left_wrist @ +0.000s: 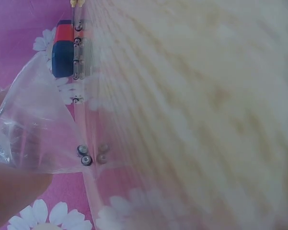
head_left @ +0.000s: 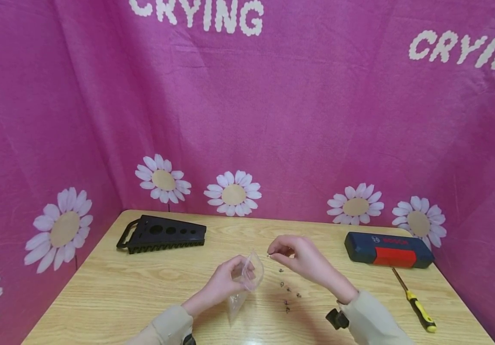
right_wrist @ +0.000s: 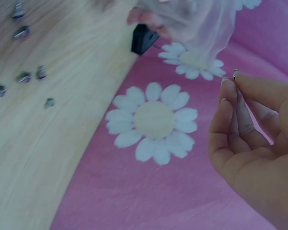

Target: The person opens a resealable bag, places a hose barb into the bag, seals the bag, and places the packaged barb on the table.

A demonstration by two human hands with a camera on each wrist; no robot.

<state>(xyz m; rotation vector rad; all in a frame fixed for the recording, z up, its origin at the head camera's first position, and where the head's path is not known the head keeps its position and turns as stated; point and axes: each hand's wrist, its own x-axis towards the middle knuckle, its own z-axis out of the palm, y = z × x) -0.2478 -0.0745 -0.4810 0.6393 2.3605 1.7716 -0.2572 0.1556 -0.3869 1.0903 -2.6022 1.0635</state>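
My left hand (head_left: 223,281) holds a clear plastic bag (head_left: 252,278), its mouth spread towards the right hand and its lower end hanging down. Just to the right of that mouth, raised above the table, my right hand (head_left: 302,258) pinches a tiny metal piece (right_wrist: 235,74) between thumb and fingertips. It looks like a small screw, mostly hidden by the fingers. Below the right hand, several small metal screws (head_left: 288,289) lie scattered on the wood. The left wrist view shows some screws (left_wrist: 85,160) by the bag's edge.
A black tool rack (head_left: 165,234) with holes and a handle lies at the back left of the wooden table (head_left: 100,282). At the right are a dark blue and red Bosch case (head_left: 388,250) and a yellow-black screwdriver (head_left: 420,309). Pink flowered cloth (head_left: 290,143) hangs behind.
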